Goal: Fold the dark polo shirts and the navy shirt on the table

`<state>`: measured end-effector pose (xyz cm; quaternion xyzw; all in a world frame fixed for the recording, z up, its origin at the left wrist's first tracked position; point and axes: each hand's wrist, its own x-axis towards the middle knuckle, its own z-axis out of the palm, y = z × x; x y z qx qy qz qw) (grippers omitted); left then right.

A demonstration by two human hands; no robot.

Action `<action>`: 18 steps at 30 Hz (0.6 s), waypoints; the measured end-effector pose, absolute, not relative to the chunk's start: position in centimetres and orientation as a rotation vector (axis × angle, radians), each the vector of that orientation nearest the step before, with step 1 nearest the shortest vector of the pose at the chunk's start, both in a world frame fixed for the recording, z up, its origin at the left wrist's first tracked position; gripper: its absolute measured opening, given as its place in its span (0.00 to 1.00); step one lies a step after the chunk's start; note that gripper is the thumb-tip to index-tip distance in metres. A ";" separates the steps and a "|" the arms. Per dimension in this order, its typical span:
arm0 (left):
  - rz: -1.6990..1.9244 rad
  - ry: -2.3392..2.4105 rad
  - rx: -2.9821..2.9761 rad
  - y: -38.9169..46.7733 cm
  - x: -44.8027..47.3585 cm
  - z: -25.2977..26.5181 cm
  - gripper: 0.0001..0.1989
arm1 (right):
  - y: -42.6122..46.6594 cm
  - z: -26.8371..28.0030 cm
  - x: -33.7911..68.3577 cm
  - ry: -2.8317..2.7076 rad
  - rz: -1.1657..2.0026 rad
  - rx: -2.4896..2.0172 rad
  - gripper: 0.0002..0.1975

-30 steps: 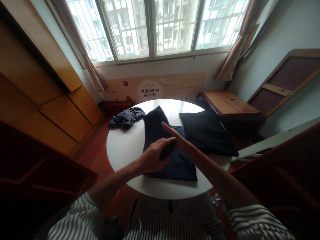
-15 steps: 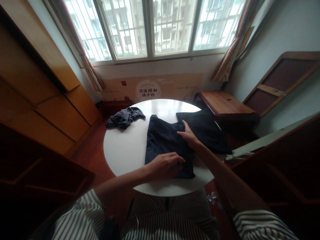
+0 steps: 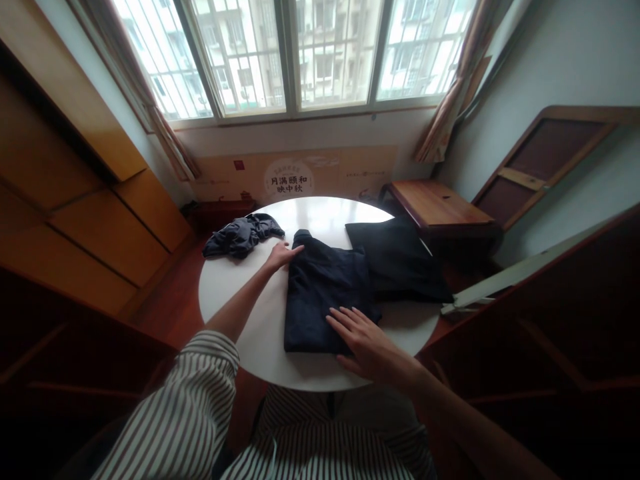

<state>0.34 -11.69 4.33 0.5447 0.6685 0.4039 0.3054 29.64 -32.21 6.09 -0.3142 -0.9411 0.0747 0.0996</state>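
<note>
A folded dark navy garment (image 3: 323, 287) lies flat on the white round table (image 3: 225, 300). It looks like a shirt or trousers, but I cannot tell which. My left hand (image 3: 284, 256) is at its far left corner, thumb stretched over the cloth edge and fingers apart from it. Across the near right part of the garment my right hand (image 3: 363, 340) rests palm down with spread fingers, hiding that corner. Beside it on the right, partly under its edge, lies a flat black piece of clothing (image 3: 400, 260).
A crumpled dark grey garment (image 3: 243, 235) sits at the table's far left. Behind to the right stands a low wooden table (image 3: 445, 203). Wooden cabinets (image 3: 100, 240) line the left side, and a barred window (image 3: 295, 53) is ahead.
My left hand has gone from the garment's near side to its far left corner. My right hand has come from the far right edge to the near right part, now lying flat.
</note>
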 end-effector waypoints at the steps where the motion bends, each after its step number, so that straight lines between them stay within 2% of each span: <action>1: 1.079 1.759 1.424 -11.5 0.6 4.1 0.28 | -32.3 5.9 29.7 -2.808 0.179 -0.952 0.36; 6: 1.134 1.704 1.396 -12.4 -0.8 4.0 0.19 | -32.0 4.6 29.8 -2.875 -0.126 -0.898 0.25; 10: 1.203 1.645 1.330 -14.9 -5.0 4.4 0.19 | -32.3 3.1 28.7 -2.794 -0.256 -0.738 0.22; 14: 1.181 1.509 1.132 -17.9 -9.2 4.3 0.25 | -33.4 2.3 27.4 -2.739 -0.198 -0.609 0.22; 18: 1.114 1.569 1.152 -19.3 -10.8 3.7 0.27 | -34.2 3.8 26.8 -2.699 0.049 -0.675 0.22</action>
